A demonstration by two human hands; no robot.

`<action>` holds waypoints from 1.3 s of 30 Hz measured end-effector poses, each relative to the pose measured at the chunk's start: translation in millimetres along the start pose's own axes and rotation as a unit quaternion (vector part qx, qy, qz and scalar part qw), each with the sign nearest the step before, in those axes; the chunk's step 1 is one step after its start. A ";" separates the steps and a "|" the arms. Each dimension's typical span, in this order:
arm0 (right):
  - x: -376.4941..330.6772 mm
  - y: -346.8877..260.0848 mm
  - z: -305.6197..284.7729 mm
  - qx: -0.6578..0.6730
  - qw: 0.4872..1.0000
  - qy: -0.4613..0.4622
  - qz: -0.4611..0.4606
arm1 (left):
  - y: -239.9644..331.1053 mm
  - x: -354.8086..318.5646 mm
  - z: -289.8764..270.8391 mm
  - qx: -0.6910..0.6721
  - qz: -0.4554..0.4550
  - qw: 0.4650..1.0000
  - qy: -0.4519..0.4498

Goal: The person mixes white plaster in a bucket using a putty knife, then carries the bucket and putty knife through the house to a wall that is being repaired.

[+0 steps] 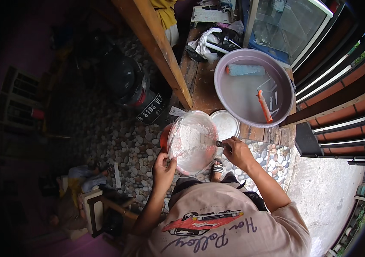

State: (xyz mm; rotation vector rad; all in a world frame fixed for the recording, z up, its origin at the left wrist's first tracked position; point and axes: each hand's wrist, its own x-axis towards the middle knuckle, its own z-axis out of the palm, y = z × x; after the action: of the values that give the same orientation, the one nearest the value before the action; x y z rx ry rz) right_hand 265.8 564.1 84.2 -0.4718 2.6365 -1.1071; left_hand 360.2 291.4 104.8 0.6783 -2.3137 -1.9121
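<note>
My left hand point(164, 169) grips the near left rim of a reddish tub point(164, 136), thumb over the edge. The tub tilts toward me, and thick white paste point(187, 136) coats its inside. In my right hand point(237, 153) is the dark handle of a putty knife point(208, 140). Its broad blade, smeared white, lies inside the tub against the right side of the paste. My right fingers are closed round the handle and partly hidden.
A purple basin point(219, 95) of cloudy water holds a blue paint roller point(247, 70) with an orange handle point(265, 108). It stands on a wooden table point(203, 81) beside a round white lid point(230, 124). A wooden post point(161, 51) rises left; a motorbike point(124, 81) is parked beyond.
</note>
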 end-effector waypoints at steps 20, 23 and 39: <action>8.8 16.6 48.0 -0.092 0.995 0.037 -0.012 | -13.8 3.8 19.4 -0.030 -0.014 0.996 -0.078; 14.2 23.1 53.0 -0.067 0.997 0.020 -0.024 | -12.4 2.6 18.3 -0.027 -0.021 0.997 -0.075; 18.8 31.3 61.3 0.027 1.000 0.004 0.009 | -8.6 5.4 5.0 -0.050 -0.051 0.996 -0.057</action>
State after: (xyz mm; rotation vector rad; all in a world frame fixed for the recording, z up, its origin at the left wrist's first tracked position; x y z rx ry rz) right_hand 263.2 537.9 17.9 -0.4343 2.6041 -1.1738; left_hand 356.2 292.9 94.3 0.7086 -2.2681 -2.1493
